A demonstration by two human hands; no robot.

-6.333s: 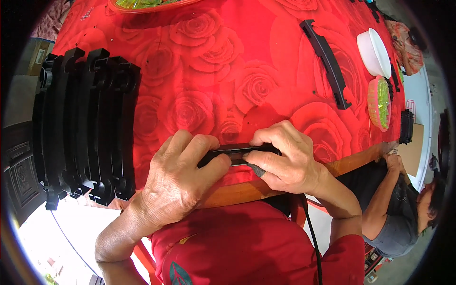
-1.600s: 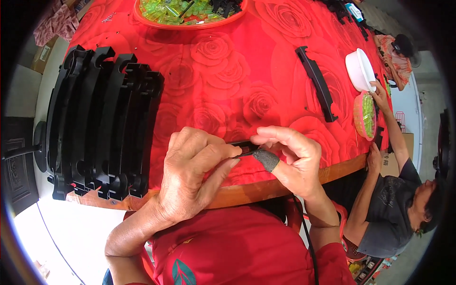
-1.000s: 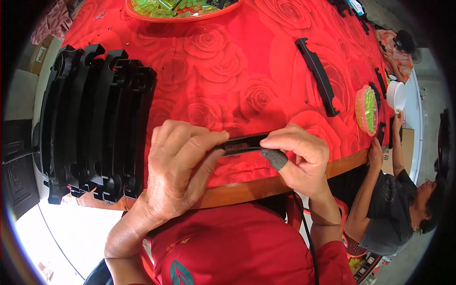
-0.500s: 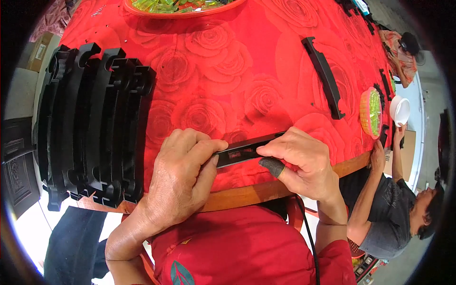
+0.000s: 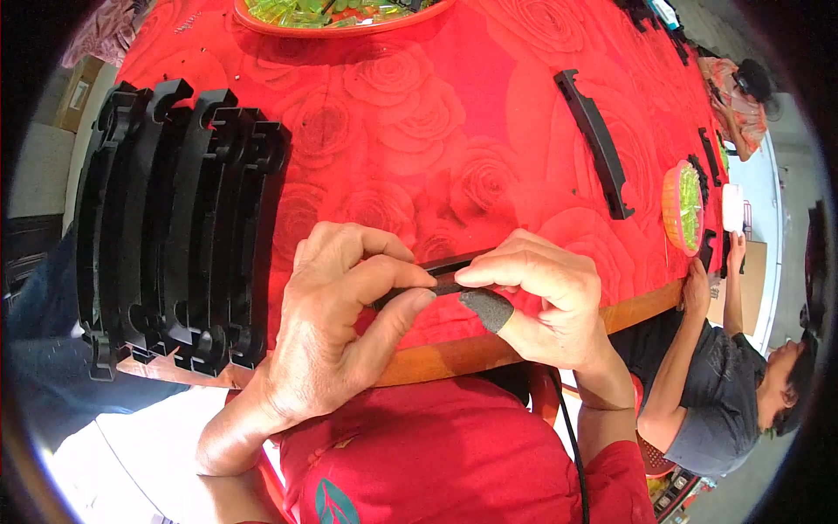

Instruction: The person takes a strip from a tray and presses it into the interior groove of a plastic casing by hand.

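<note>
Near the front edge of the table, both hands pinch a long black plastic part (image 5: 449, 264). My left hand (image 5: 327, 319) has thumb and forefinger closed on it from the left. From the right, my right hand (image 5: 554, 297) pinches close to the left fingertips; a dark grey finger cover (image 5: 487, 309) sits on its thumb. Much of the part is hidden behind the fingers, and whether a smaller piece lies between the fingertips cannot be made out. A similar curved black part (image 5: 595, 144) lies by itself farther back on the right.
Several black parts stand side by side in a stack (image 5: 179, 227) at the left. A red-rimmed tray (image 5: 349, 33) of yellow-green pieces is at the back. On the right, a co-worker (image 5: 716, 393) sits near a small basket (image 5: 671, 210) and a white container (image 5: 732, 208).
My fingertips have drawn together at the middle of the part, the left moving right and the right slightly left. Someone's dark-trousered leg has shifted at the left. The co-worker's white container has turned.
</note>
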